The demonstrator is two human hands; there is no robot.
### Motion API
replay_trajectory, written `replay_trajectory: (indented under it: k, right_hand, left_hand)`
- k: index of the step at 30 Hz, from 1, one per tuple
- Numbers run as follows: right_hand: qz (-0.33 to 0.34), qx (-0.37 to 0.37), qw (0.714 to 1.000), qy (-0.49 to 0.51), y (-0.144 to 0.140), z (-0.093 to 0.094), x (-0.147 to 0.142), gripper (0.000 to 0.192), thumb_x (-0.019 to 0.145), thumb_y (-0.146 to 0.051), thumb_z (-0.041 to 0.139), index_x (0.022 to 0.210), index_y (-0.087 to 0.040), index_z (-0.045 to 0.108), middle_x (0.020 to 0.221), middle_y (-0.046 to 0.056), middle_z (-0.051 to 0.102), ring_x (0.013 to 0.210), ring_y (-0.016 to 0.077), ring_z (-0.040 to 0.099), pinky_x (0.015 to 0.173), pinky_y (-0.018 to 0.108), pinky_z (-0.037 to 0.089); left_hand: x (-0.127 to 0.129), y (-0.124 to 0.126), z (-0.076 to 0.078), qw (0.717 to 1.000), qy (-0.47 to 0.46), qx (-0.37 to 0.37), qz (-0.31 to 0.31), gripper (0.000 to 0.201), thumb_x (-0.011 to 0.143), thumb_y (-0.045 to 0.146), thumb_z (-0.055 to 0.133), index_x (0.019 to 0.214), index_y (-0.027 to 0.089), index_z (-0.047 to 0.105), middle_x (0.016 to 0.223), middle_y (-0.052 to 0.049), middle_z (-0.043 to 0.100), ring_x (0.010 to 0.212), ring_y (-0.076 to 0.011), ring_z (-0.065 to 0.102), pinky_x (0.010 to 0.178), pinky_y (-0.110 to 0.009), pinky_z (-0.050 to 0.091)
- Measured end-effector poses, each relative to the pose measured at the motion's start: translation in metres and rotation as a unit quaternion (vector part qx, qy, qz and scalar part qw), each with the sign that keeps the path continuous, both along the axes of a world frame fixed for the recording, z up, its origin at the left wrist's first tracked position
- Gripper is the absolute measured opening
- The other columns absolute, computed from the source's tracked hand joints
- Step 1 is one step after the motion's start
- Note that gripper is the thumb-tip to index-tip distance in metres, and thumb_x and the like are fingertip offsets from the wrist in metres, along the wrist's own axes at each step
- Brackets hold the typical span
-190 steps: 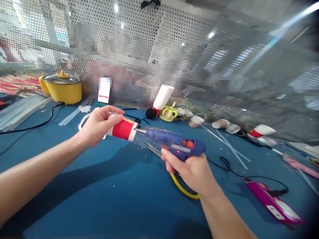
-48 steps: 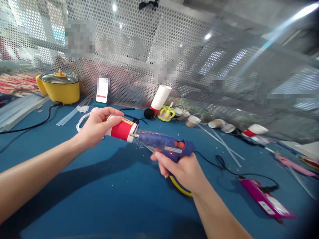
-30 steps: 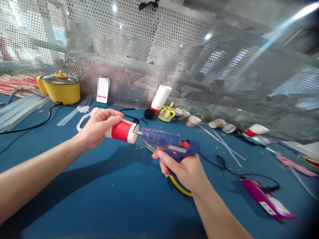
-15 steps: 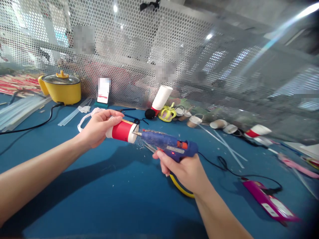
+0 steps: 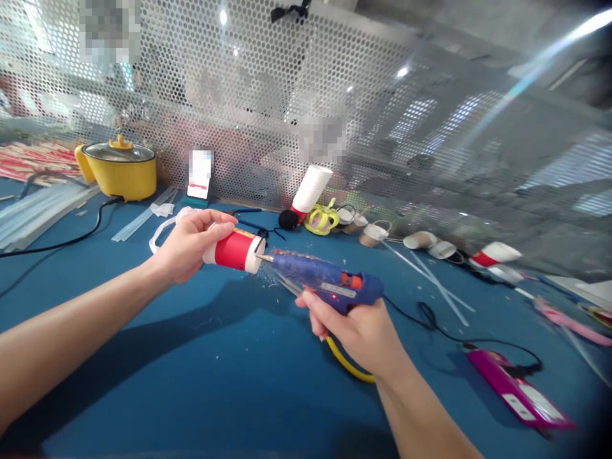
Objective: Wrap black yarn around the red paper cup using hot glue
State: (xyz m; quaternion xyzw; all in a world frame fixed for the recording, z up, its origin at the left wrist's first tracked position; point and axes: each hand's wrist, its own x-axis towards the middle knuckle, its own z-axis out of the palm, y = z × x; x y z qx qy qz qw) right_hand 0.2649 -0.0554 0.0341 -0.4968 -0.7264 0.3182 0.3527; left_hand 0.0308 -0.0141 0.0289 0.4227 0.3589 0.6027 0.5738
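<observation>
My left hand point(image 5: 191, 245) is closed round a red and white paper cup point(image 5: 235, 249), which lies on its side in the air. A white strap point(image 5: 160, 234) loops out behind that hand. My right hand point(image 5: 351, 325) grips a blue hot glue gun point(image 5: 325, 275) with a small red light lit on its side. The gun's metal nozzle points left and is at the white end of the cup; whether it touches, I cannot tell. Below the gun, part of a pair of scissors with a yellow handle point(image 5: 349, 362) shows on the table, partly hidden by my right hand.
A yellow electric pot point(image 5: 125, 175) stands at the back left beside clear glue sticks point(image 5: 45, 213). A phone point(image 5: 199, 175) leans at the back. Stacked white cups point(image 5: 312, 188) and a yellow ribbon ball point(image 5: 321, 218) stand mid-back. A magenta power strip point(image 5: 521, 389) lies at right.
The glue gun and my right hand have shifted very slightly to the right. My left hand keeps the cup in nearly the same place.
</observation>
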Motion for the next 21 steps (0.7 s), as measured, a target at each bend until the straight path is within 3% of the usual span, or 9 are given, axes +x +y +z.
replay_trajectory:
  k: [9, 13, 21]
  right_hand:
    - [-0.014, 0.008, 1.0, -0.001, -0.002, 0.002, -0.001, 0.029, 0.077, -0.04, 0.057, 0.064, -0.015, 0.064, 0.042, -0.001, 0.055, 0.039, 0.0106, 0.053, 0.044, 0.022, 0.048]
    - [0.018, -0.018, 1.0, 0.004, 0.001, -0.001, 0.002, 0.028, 0.077, -0.039, 0.058, 0.064, -0.014, 0.064, 0.04, -0.001, 0.054, 0.037, 0.0101, 0.051, 0.041, 0.022, 0.046]
    - [0.015, -0.07, 0.972, 0.225, 0.019, -0.004, 0.0, 0.019, 0.074, -0.032, 0.061, 0.081, -0.015, 0.059, 0.047, -0.005, 0.052, 0.035, 0.0072, 0.042, 0.035, 0.021, 0.033]
  left_hand:
    - [-0.001, 0.0, -0.001, 1.0, 0.015, 0.013, 0.0, 0.015, 0.067, 0.022, 0.069, 0.076, 0.014, 0.06, 0.068, 0.001, 0.065, 0.054, -0.0088, 0.059, 0.044, -0.016, 0.045]
    - [0.0, 0.001, -0.002, 1.0, 0.02, 0.018, 0.002, 0.016, 0.067, 0.022, 0.068, 0.077, 0.014, 0.059, 0.068, 0.001, 0.065, 0.053, -0.0085, 0.059, 0.044, -0.016, 0.044]
    - [-0.004, 0.004, -0.007, 0.999, 0.018, 0.044, -0.001, 0.018, 0.067, 0.025, 0.069, 0.079, 0.015, 0.06, 0.073, 0.0, 0.066, 0.06, -0.0105, 0.061, 0.051, -0.02, 0.049]
